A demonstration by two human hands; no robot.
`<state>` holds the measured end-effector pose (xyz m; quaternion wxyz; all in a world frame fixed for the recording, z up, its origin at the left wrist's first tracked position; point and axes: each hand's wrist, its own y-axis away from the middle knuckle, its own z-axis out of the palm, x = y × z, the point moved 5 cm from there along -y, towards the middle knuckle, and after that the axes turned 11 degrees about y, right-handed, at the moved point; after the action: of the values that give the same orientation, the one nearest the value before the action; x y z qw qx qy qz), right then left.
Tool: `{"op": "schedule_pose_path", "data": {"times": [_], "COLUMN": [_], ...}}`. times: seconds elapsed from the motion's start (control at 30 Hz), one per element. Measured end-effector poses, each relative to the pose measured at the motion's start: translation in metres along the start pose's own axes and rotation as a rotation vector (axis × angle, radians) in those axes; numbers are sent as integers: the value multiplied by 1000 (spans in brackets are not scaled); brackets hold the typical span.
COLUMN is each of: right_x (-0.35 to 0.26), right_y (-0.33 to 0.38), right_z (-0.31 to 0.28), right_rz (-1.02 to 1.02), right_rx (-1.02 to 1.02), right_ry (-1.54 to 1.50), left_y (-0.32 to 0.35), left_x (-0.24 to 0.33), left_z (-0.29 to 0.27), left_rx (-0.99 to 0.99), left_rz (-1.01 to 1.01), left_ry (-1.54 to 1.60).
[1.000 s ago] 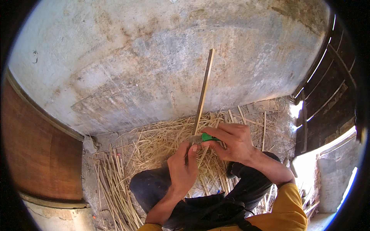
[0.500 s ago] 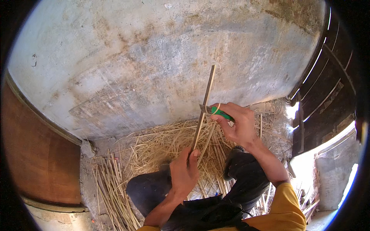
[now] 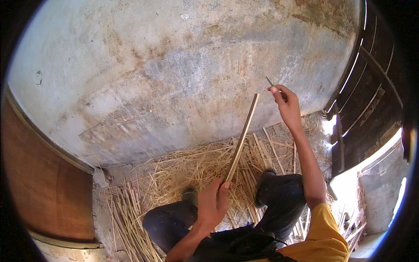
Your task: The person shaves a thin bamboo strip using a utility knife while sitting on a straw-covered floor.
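A long, narrow bamboo strip (image 3: pixel 242 139) slants up and to the right from my left hand (image 3: pixel 212 203), which is closed round its lower end. My right hand (image 3: pixel 286 104) is raised beyond the strip's upper tip, apart from it. Between its thumb and fingers it grips a knife (image 3: pixel 270 81); the thin dark blade points up and left, and only a little of the green handle shows. Below the strip, a heap of pale curly shavings (image 3: pixel 179 168) covers the floor between my knees and the wall.
A stained plaster wall (image 3: pixel 174 87) rises in front. Several bamboo strips (image 3: pixel 131 218) lie in a bundle at my left, and more lie near my right foot. A brown wooden panel (image 3: pixel 48 183) stands at the left, dark slatted boards (image 3: pixel 366 96) at the right.
My right hand has carried the knife off the strip, up and to the right. The strip's upper end has tipped right and down; my left hand has lowered slightly, still holding it.
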<state>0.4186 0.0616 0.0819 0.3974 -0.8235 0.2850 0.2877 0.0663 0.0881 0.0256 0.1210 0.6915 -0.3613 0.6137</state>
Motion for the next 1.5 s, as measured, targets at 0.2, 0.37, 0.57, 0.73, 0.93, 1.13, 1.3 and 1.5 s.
{"op": "schedule_pose_path", "data": {"times": [0.2,0.37,0.57,0.73,0.93,1.13,1.3,1.5], "right_x": [-33,-71,-81,-78,-81,-72,-71,-82], "right_y": [52,91,98,103,106,103,96,108], "right_z": [33,56,58,61,56,47,38,37], "right_rz": [296,254,209,200,189,276,316,42], "right_rx": [-485,-606,-562,-554,-538,-519,-501,-390], "right_ry": [-703,-759,-718,-730,-737,-726,-668,-680], "left_y": [-12,-14,-20,-22,-20,-22,-21,-19], "left_x": [-7,-1,-9,-18,-20,-8,-9,-16], "left_z": [-10,-8,-1,-7,-9,-6,-8,-18], "left_rx": [-162,-212,-197,-124,-259,-290,-336,-126], "left_rz": [-432,-437,-272,-292,-422,-391,-402,-346], "left_ry": [389,459,404,520,678,655,585,632]}}
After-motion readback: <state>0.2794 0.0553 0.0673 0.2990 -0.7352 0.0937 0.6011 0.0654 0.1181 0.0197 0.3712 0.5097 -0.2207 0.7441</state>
